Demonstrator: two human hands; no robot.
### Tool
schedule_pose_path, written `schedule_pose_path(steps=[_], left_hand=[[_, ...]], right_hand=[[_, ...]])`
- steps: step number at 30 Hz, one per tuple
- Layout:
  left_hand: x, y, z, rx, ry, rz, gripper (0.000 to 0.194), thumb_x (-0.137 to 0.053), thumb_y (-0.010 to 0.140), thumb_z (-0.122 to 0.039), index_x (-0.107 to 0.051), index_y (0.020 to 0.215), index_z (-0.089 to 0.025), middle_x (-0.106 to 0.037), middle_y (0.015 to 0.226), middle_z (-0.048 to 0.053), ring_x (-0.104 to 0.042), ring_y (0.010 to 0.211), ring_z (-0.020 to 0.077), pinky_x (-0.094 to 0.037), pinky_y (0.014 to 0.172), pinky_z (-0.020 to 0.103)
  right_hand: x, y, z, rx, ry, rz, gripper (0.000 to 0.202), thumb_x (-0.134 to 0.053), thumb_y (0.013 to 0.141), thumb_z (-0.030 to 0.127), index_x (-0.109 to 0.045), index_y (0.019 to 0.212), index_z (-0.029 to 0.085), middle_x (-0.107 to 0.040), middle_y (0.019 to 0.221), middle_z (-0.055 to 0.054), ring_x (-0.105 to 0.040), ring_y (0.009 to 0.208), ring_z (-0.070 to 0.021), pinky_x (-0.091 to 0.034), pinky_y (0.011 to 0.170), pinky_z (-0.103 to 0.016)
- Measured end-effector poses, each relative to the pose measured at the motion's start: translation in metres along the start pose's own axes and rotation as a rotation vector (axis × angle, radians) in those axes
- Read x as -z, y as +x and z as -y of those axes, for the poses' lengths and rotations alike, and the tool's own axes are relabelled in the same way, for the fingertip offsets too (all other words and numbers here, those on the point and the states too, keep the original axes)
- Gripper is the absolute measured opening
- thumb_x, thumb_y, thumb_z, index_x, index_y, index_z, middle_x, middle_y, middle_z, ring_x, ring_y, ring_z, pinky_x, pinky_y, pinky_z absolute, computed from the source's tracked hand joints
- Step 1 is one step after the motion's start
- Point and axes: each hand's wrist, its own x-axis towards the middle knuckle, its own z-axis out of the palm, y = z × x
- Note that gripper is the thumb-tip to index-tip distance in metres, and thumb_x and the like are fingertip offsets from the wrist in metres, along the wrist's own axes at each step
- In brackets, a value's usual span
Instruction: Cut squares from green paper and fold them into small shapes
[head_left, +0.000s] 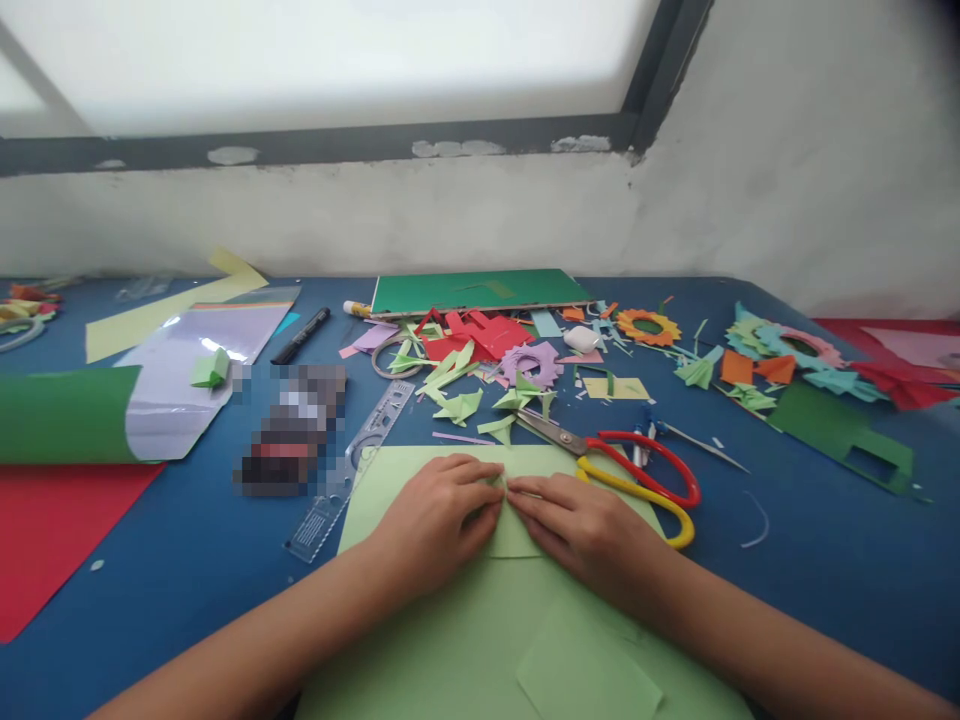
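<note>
My left hand [448,510] and my right hand [587,517] meet fingertip to fingertip over light green paper [442,640]. Both are closed in a pinch on a small piece of green paper [505,482], mostly hidden by the fingers. A loose light green square [589,665] lies on the larger sheet below my right wrist. Scissors [637,485] with one red and one yellow handle rest just beyond my right hand, blades pointing to the far left. Left of my left hand is a clear ruler [352,470], lying at a slant.
Small folded green pieces [459,407], red scraps [480,335] and a purple paper ring [530,366] clutter the middle. A green board [480,290] lies behind. Left are a black marker [301,336] and a pixelated object [294,430]; right are an orange ring [648,328] and dark green paper [832,430].
</note>
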Motion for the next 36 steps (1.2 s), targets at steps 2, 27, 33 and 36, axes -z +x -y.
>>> schedule_pose_path(steps=[2,27,33,36], left_hand=[[0.0007,-0.0001,0.0,0.005,0.014,0.0,0.02,-0.05,0.085,-0.017,-0.068,0.094,-0.017,-0.063,0.11,0.008,-0.058,0.097,0.0216,-0.047,0.088,0.04],[0.0076,0.0008,-0.0028,-0.055,0.05,0.064,0.021,-0.045,0.088,-0.015,-0.066,0.09,-0.014,-0.062,0.094,0.009,-0.058,0.086,0.0189,-0.05,0.08,0.033],[0.0046,-0.0006,-0.0024,-0.056,0.014,0.029,0.019,-0.047,0.088,-0.015,-0.066,0.087,-0.013,-0.065,0.095,0.008,-0.059,0.087,0.0193,-0.049,0.08,0.032],[0.0051,-0.0002,-0.0027,-0.072,0.023,0.022,0.02,-0.047,0.088,-0.014,-0.066,0.087,-0.013,-0.065,0.094,0.008,-0.06,0.086,0.0193,-0.05,0.079,0.032]], right_hand=[[-0.0001,-0.0006,0.0002,-0.003,-0.002,-0.003,0.025,-0.042,0.09,0.013,-0.064,0.104,0.01,-0.067,0.1,-0.012,-0.063,0.086,-0.0213,-0.056,0.074,-0.034],[0.0018,0.0008,0.0009,0.005,-0.002,0.001,0.025,-0.043,0.089,0.013,-0.064,0.102,0.013,-0.068,0.098,-0.012,-0.064,0.085,-0.0204,-0.056,0.072,-0.034],[0.0014,-0.0004,0.0002,-0.01,0.011,0.015,0.025,-0.042,0.09,0.014,-0.064,0.101,0.012,-0.067,0.099,-0.012,-0.064,0.085,-0.021,-0.056,0.072,-0.034],[0.0003,-0.0015,0.0003,-0.009,0.006,0.014,0.025,-0.042,0.09,0.015,-0.065,0.1,0.011,-0.067,0.099,-0.013,-0.064,0.085,-0.0214,-0.056,0.072,-0.034]])
